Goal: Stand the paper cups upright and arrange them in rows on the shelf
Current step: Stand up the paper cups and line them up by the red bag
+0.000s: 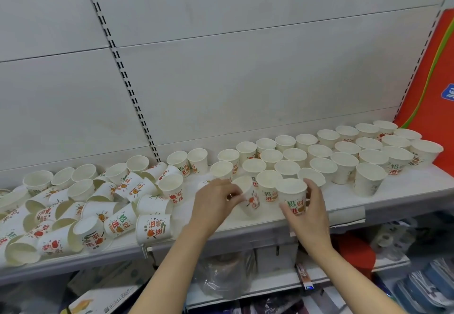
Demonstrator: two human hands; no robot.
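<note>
Many white paper cups with red and green print cover a white shelf. On the right, several upright cups stand in rows. On the left lies a jumbled pile of cups, most on their sides. My left hand grips a tilted cup near the shelf's middle. My right hand holds an upright cup at the front of the rows, thumb in front and fingers behind it.
A grey back panel with slotted uprights rises behind the shelf. An orange sign leans at the right end. Below, a lower shelf holds packaged goods and boxes.
</note>
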